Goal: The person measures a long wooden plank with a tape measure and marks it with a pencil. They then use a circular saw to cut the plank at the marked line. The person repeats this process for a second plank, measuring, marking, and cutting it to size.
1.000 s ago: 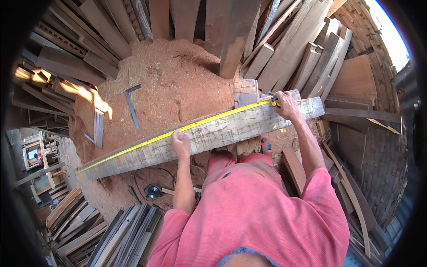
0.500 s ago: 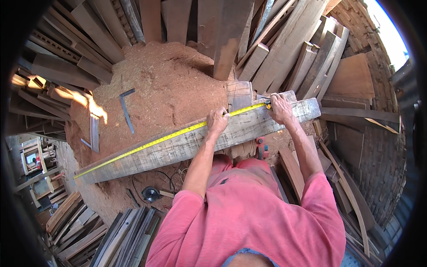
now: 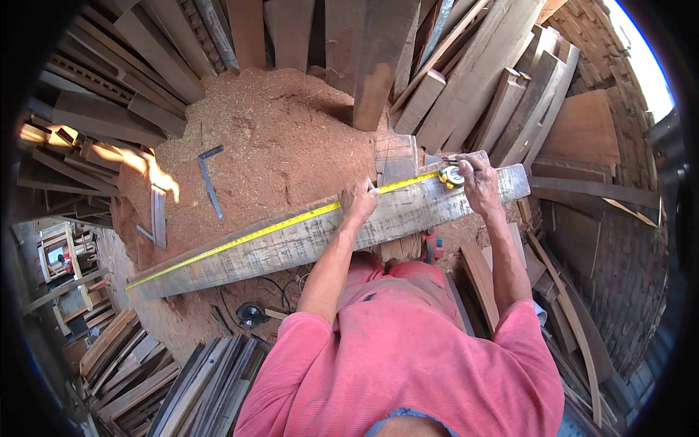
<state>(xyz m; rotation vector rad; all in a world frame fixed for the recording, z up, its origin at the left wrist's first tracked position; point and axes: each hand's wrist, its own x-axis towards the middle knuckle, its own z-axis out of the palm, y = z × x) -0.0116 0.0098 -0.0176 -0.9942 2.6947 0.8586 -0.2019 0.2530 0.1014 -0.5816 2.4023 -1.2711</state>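
Note:
A long weathered timber beam [image 3: 408, 207] lies slantwise before me, its sides marked with dark streaks. The yellow blade of a tape measure [image 3: 277, 226] runs along its top from the far left end. With fingers curled, my left hand [image 3: 359, 200] holds the blade against the beam around its middle. The yellow and black tape case [image 3: 451, 176] rests on the beam toward the right, uncovered. Just right of the case, my right hand [image 3: 480, 186] is closed around a thin, dark, pencil-like stick [image 3: 453, 160] pointing left.
Reddish sawdust [image 3: 269, 138] is heaped beyond the beam, with a metal square [image 3: 209, 182] lying on it. Boards [image 3: 480, 80] lean all along the back. A circular blade [image 3: 250, 315] and cable lie on the ground at lower left. Stacked planks [image 3: 207, 386] stand nearer me.
My right hand has come off the tape case and shifted slightly right, leaving the case in view. The thin dark stick now shows at its fingers. My left hand stays on the blade.

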